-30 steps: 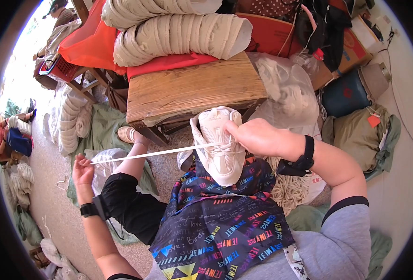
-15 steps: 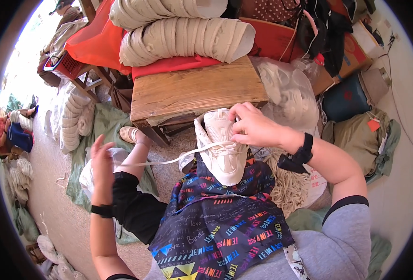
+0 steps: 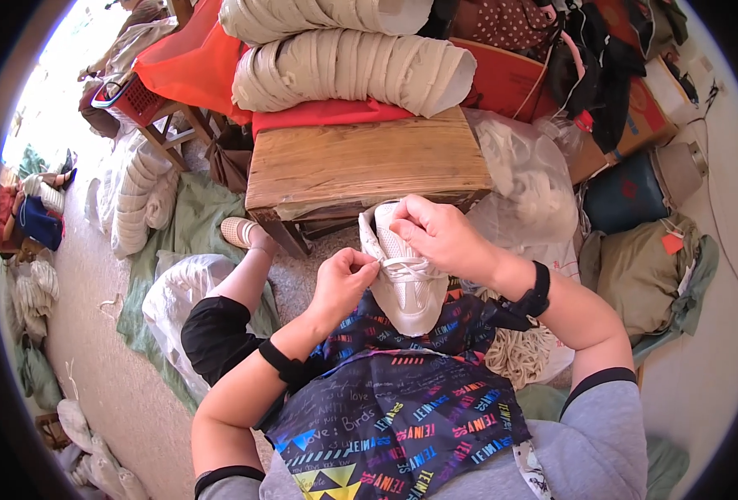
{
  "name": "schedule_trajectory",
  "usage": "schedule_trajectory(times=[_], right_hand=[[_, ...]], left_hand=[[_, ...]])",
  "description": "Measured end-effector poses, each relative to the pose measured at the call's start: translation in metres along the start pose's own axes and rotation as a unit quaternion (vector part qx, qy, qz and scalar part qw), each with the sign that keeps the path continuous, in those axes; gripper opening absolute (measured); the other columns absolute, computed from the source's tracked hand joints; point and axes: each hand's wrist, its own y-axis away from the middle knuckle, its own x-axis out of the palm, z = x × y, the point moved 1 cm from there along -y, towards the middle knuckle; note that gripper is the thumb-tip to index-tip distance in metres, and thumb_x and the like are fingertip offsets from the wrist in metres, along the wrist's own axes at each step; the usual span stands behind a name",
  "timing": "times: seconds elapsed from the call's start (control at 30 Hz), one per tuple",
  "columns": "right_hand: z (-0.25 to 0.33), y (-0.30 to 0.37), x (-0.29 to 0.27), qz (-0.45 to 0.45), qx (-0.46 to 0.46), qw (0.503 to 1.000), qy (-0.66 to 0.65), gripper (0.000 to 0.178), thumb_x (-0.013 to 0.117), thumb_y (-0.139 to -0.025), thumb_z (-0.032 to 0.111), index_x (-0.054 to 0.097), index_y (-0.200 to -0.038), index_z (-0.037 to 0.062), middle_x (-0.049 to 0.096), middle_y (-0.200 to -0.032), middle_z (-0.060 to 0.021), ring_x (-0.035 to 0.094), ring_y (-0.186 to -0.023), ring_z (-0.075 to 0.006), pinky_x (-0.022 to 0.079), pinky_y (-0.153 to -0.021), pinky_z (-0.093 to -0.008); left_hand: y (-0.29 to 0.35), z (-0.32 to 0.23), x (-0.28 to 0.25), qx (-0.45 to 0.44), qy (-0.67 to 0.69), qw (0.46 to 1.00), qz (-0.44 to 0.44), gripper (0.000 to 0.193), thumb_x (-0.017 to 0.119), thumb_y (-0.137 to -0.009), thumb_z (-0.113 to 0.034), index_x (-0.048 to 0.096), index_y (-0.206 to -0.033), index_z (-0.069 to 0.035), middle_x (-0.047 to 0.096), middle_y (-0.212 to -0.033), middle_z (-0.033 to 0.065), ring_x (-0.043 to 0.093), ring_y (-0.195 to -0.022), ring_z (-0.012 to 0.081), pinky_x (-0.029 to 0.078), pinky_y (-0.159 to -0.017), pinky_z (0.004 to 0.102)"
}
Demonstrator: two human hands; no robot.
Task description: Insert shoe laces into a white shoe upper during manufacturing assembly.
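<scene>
A cream sneaker (image 3: 411, 307) rests on my lap, toe toward me, its laces (image 3: 406, 268) crossed over the lower part of the tongue. My left hand (image 3: 342, 287) is closed in a pinch at the shoe's left eyelet edge, where a lace meets the fingertips. Over the upper tongue, my right hand (image 3: 444, 237) has thumb and forefinger pressed together; what they hold, if anything, is hidden. Beneath the shoe lies a dark apron (image 3: 402, 417) with colourful print, covering my lap.
A wooden bench (image 3: 361, 162) stands just ahead, bearing stacked rows of cream shoe parts (image 3: 352, 71). A heap of cream laces (image 3: 519, 350) lies to the right. Clear plastic bags (image 3: 523, 179) and a blue cylinder (image 3: 623, 196) are beyond it. Green cloth (image 3: 190, 217) covers floor at left.
My left hand has come in from the far left, where a lace was stretched out, to the shoe's edge. My right hand has shifted slightly over the tongue.
</scene>
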Motion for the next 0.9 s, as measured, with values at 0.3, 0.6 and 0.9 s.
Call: schedule_trajectory(times=[0.3,0.6,0.9], right_hand=[[-0.026,-0.008,0.026,0.075,-0.119,0.964,0.224,0.01,0.064,-0.079,0.012,0.067,-0.087,0.007,0.061,-0.092,-0.0107,0.062,-0.089,-0.0311,0.051,-0.075,-0.0431],[-0.024,-0.005,0.027,0.099,-0.08,0.968,0.214,0.009,0.065,-0.077,0.012,0.07,-0.084,0.009,0.061,-0.091,-0.0095,0.062,-0.091,-0.03,0.05,-0.076,-0.0428],[-0.028,-0.002,0.033,0.084,-0.103,0.962,0.239,0.007,0.064,-0.078,0.015,0.066,-0.081,0.0083,0.061,-0.086,-0.0107,0.062,-0.087,-0.032,0.05,-0.073,-0.0446]], left_hand=[[-0.003,-0.013,-0.004,0.057,-0.214,0.975,-0.031,0.016,0.067,-0.08,-0.013,0.064,-0.082,0.003,0.065,-0.069,0.0058,0.058,-0.063,0.0094,0.048,-0.057,0.0283],[0.002,-0.017,0.005,0.123,-0.199,0.97,-0.069,0.019,0.069,-0.081,-0.005,0.052,-0.09,0.0,0.057,-0.072,0.0032,0.059,-0.065,0.0096,0.049,-0.057,0.0272],[-0.017,-0.002,-0.009,0.101,-0.035,0.992,0.062,0.035,0.07,-0.083,0.004,0.043,-0.106,-0.001,0.061,-0.084,0.0052,0.063,-0.07,0.0095,0.054,-0.063,0.0235]])
